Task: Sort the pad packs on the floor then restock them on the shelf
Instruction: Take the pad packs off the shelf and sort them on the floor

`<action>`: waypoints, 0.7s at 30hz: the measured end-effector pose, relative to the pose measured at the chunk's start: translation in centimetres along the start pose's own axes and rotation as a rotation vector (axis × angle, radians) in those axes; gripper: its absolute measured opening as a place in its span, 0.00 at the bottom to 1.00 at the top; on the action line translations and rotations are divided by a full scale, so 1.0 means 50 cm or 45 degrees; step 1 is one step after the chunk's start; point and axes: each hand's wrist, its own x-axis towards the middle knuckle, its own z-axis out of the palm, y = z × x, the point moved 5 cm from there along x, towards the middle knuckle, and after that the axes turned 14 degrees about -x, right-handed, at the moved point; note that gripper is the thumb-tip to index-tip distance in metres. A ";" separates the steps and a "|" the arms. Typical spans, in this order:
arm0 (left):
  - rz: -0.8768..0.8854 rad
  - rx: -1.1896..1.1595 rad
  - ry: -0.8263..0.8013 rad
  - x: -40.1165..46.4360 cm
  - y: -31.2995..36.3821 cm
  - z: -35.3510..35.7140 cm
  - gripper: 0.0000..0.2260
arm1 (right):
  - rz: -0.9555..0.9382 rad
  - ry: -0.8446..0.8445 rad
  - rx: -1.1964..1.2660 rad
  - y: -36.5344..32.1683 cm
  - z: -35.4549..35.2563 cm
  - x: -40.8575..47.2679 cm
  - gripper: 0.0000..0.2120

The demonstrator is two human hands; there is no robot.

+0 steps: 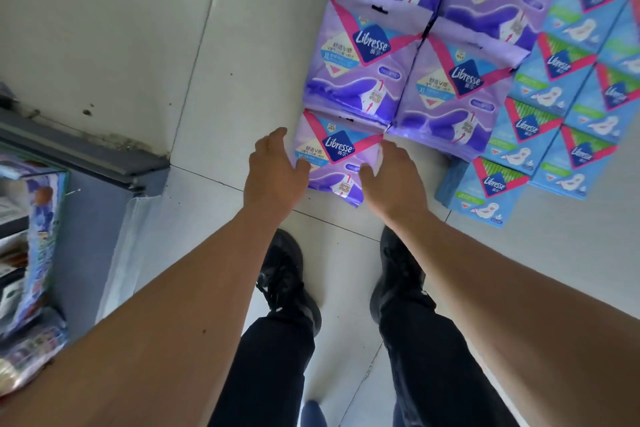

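Filling the whole frame, the pale tiled floor (104,28) lies bare across the upper left and centre, bounded at left by the grey base of a shelf (104,163) whose edge runs from the left margin toward the middle. At the upper right, purple Libresse pad packs (367,55) lie in two touching columns, and just right of them blue Libresse pad packs (554,107) overlap in rows reaching the right edge. More packaged goods (38,239) hang at the lower left margin on the shelf side. Two black shoes (287,274) stand on the tiles at lower centre, just below the packs, with open floor to their left.

One nearest purple pack (337,158) sits at the bottom of the left column, touching the pack above it. Both hands flank it: the left hand (273,173) at its left edge, the right hand (391,177) at its right edge, fingers spread and loosely curved, thumbs overlapping the wrapper. Whether either is gripping yet cannot be told.
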 end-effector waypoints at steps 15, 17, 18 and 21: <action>0.246 0.032 0.638 -0.407 0.226 -0.483 0.20 | -1.012 0.449 -0.446 -0.413 -0.421 -0.355 0.25; 0.240 -0.007 0.776 -0.471 0.219 -0.534 0.20 | -1.150 0.487 -0.499 -0.468 -0.439 -0.411 0.25; 0.228 -0.026 0.841 -0.504 0.212 -0.555 0.19 | -1.213 0.502 -0.521 -0.491 -0.445 -0.441 0.25; 0.198 -0.106 1.008 -0.610 0.185 -0.608 0.19 | -1.392 0.552 -0.544 -0.545 -0.453 -0.539 0.22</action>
